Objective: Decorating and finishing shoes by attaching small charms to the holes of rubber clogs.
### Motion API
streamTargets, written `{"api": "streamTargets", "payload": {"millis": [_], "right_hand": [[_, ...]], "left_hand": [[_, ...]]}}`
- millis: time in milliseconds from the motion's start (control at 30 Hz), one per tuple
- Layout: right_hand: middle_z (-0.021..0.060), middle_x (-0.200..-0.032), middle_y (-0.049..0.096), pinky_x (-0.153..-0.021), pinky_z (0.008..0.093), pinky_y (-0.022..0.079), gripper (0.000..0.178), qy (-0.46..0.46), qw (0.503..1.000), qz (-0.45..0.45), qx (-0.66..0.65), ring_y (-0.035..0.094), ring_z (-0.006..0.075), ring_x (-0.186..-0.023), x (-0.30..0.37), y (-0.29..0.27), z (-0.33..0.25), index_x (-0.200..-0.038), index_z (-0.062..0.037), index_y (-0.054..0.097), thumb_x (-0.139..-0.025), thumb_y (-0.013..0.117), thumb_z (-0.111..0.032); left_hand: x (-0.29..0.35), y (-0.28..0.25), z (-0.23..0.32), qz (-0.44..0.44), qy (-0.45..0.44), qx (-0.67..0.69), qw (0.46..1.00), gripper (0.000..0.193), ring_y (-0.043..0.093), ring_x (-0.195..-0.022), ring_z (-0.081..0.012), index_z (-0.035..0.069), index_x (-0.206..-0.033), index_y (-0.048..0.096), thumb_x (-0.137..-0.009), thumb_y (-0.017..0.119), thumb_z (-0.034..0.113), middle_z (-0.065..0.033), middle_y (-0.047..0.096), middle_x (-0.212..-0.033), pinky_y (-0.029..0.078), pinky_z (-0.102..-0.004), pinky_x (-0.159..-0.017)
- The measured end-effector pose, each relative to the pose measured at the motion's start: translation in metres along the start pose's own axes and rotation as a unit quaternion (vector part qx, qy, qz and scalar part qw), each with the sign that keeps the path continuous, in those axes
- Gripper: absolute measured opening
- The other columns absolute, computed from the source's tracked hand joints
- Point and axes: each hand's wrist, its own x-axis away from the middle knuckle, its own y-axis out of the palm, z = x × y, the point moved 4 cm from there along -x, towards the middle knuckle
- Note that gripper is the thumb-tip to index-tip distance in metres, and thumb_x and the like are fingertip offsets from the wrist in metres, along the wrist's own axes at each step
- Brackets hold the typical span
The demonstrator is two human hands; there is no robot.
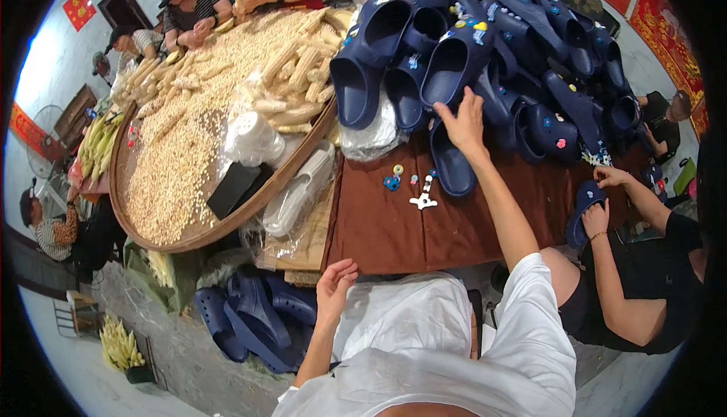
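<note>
My right hand (463, 123) reaches over the table to the front of a heap of navy clogs. Its thumb and fingers are at the heel end of one navy clog (448, 68), which has colourful charms on its top. Just below that hand, another navy clog (453, 167) hangs at the heap's front edge. My left hand (335, 284) is raised above my lap near the table's front edge, fingers curled in; anything inside them is hidden. Small blue, yellow and white charms (392, 180) and a white charm piece (424, 197) lie on the brown cloth (371, 228).
Left stands a round tray (121, 209) of corn kernels and cobs, with a black box (236, 188) and white cup (254, 137). White bagged clogs (301, 190) lie beside it; more navy clogs (257, 315) are below. At right, a co-worker's hands hold a clog (583, 209).
</note>
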Motion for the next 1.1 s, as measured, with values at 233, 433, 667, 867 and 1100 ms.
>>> {"api": "streamTargets", "payload": {"millis": [233, 433, 667, 867, 1100], "right_hand": [[0.0279, -0.118, 0.052, -0.097, 0.0449, 0.042, 0.069, -0.048, 0.998, 0.023, -0.017, 0.052, 0.0411, -0.110, 0.005, 0.005, 0.017, -0.133, 0.0071, 0.045, -0.089, 0.070, -0.040], [0.0104, -0.115, 0.059, -0.084, 0.0325, 0.049, 0.025, -0.051, 0.985, 0.042, -0.160, 0.059, 0.0201, -0.099, 0.070, -0.024, -0.035, -0.118, -0.0024, 0.063, -0.096, 0.064, -0.015], [0.0086, -0.100, 0.063, -0.081, 0.0291, 0.048, 0.011, -0.047, 0.942, -0.226, -0.243, 0.061, 0.0194, -0.094, 0.242, -0.003, -0.086, -0.100, -0.0010, 0.066, -0.092, 0.059, 0.001], [0.0116, -0.101, 0.060, -0.084, 0.0361, 0.049, 0.014, -0.034, 0.937, -0.269, -0.221, 0.061, 0.0277, -0.096, 0.283, 0.000, -0.088, -0.099, -0.0032, 0.068, -0.089, 0.060, 0.000], [0.0123, -0.103, 0.061, -0.086, 0.0375, 0.048, 0.014, -0.027, 0.939, -0.266, -0.215, 0.061, 0.0288, -0.098, 0.282, -0.001, -0.074, -0.101, -0.0019, 0.067, -0.090, 0.058, 0.001]], "left_hand": [[0.003, -0.008, 0.002, 0.031, -0.005, 0.009, 0.999, 0.032, 0.063, -0.108, -0.0153, -0.001, -0.128, 0.057, -0.097, 0.051, 0.000, -0.0111, 0.065, -0.121, 0.050, -0.0275, -0.093], [0.012, -0.040, -0.001, 0.053, 0.032, 0.005, 0.998, 0.034, 0.064, -0.106, -0.0153, -0.002, -0.128, 0.056, -0.094, 0.052, -0.001, -0.0106, 0.066, -0.119, 0.052, -0.0298, -0.091], [0.048, -0.137, -0.039, 0.365, 0.050, 0.040, 0.929, 0.035, 0.064, -0.099, -0.0158, 0.002, -0.125, 0.057, -0.091, 0.053, -0.002, -0.0105, 0.064, -0.117, 0.053, -0.0263, -0.081], [0.080, -0.252, -0.098, 0.642, 0.029, -0.020, 0.766, 0.051, 0.057, -0.108, -0.0238, -0.001, -0.130, 0.049, -0.083, 0.065, 0.008, -0.0186, 0.051, -0.125, 0.047, -0.0353, -0.096], [0.118, -0.329, -0.102, 0.805, -0.160, -0.162, 0.548, 0.056, 0.058, -0.105, -0.0262, -0.006, -0.127, 0.050, -0.081, 0.070, 0.018, -0.0201, 0.055, -0.123, 0.047, -0.0369, -0.096]]}}
